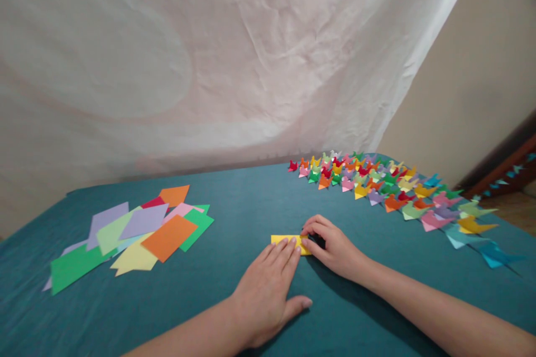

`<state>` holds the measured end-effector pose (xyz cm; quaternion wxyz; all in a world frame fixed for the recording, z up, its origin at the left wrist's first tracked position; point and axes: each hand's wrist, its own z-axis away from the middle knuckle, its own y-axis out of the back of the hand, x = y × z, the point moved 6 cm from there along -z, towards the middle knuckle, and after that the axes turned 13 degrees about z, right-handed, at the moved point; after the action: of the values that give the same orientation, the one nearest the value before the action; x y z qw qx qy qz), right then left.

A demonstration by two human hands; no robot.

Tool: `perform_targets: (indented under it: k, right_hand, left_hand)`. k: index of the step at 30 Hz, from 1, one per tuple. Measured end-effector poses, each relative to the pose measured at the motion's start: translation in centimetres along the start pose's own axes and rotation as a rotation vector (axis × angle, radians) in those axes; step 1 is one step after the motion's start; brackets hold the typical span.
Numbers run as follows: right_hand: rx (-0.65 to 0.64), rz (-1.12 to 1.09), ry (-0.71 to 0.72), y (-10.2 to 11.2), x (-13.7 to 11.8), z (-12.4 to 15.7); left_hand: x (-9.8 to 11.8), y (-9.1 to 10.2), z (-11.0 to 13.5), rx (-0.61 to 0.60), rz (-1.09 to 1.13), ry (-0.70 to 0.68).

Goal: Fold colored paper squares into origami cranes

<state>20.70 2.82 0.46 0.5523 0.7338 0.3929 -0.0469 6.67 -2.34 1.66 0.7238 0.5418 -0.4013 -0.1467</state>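
1. The left hand point(270, 287) is laid flat, palm down and grasping nothing, its fingers stretched together over a small piece of yellow paper point(277, 239) and its thumb spread out to the side.
2. The right end of the yellow paper is pinched by the right hand point(335, 245), between thumb and index finger; the other fingers are curled. A dark patch is seen within the curl, though whether it is shadow or an object cannot be told.
3. The paper, a narrow strip in outline, is placed near the middle of a teal-covered table point(247, 209), partly hidden by the fingertips.
4. At left, well apart from the hands, loose sheets are strewn in an overlapping heap: an orange sheet point(170, 238) is seen at the near right, a purple sheet point(144, 221) behind it and a green sheet point(79, 269) at the far left.
5. At right, beyond the right hand, folded paper birds point(412, 211) in many colors are ranged in rows, with a blue bird point(495, 255) set nearest the table's right edge.
6. The scene is backed by a pale, creased hanging cloth point(293, 50).
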Motion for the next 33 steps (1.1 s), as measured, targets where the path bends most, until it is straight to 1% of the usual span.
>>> perform_targets:
  k: [8, 17, 27, 33]
  right_hand:
    - [0.003, 0.022, 0.011, -0.14, 0.08, -0.04]
    - [0.009, 0.027, -0.014, -0.05, 0.17, -0.03]
    - [-0.002, 0.008, -0.02, 0.3, 0.49, -0.21]
    - [0.007, -0.042, -0.029, 0.31, 0.88, -0.4]
  left_hand:
    - [-0.27, -0.29, 0.05, 0.045, 0.001, -0.02]
    - [-0.06, -0.02, 0.03, 0.019, 0.011, 0.004]
    - [-0.55, -0.3, 0.18, 0.089, 0.024, -0.036]
    - [-0.43, -0.19, 0.19, 0.094, 0.013, -0.039]
